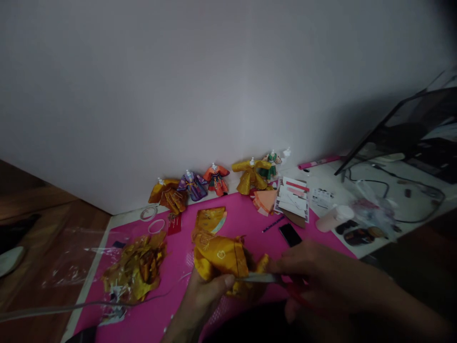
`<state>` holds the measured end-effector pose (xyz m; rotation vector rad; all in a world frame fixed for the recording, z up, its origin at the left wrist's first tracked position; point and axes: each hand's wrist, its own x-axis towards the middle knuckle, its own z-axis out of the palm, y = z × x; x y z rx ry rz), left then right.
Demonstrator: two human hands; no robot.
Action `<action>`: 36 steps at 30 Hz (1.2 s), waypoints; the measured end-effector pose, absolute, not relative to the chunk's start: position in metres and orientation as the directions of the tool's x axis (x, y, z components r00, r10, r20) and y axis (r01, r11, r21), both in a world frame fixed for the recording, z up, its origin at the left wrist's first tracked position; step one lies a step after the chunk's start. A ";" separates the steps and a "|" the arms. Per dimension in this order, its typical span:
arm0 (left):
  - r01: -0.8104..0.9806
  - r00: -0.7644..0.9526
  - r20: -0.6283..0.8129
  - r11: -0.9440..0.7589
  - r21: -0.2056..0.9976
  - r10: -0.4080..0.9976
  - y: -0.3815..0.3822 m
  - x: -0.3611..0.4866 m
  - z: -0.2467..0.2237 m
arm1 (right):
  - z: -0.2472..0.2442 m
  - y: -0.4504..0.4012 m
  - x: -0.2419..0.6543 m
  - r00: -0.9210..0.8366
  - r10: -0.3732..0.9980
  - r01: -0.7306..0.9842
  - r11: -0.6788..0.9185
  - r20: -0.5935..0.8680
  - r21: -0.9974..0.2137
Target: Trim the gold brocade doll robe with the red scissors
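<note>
My left hand (209, 293) is closed on a piece of golden-yellow patterned cloth (219, 255), its thumb lying along the lower edge. In my right hand (314, 274) is a pair of scissors (262, 277) with red handles, the fingers wrapped round them. The blades point left and lie against the cloth near my left thumb. Part of the cloth hangs behind the blades, and I cannot tell whether they are cutting. Another flat golden cloth piece (210, 219) lies on the pink mat (232, 214) just beyond.
Small dressed figures stand along the wall, among them a purple one (193, 185) and an orange one (216, 178). Golden scraps (143, 267) lie at left beside clear plastic. A phone (290, 235), papers (293, 197), a pale bottle (334, 218) and a monitor (403, 124) are at right.
</note>
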<state>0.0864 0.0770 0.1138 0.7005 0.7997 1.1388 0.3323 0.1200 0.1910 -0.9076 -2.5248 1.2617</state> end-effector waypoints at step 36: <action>-0.622 0.039 -0.310 0.266 0.736 0.950 0.083 0.102 0.134 | 0.183 0.124 0.333 -0.752 0.648 0.524 0.479 -0.119 -0.704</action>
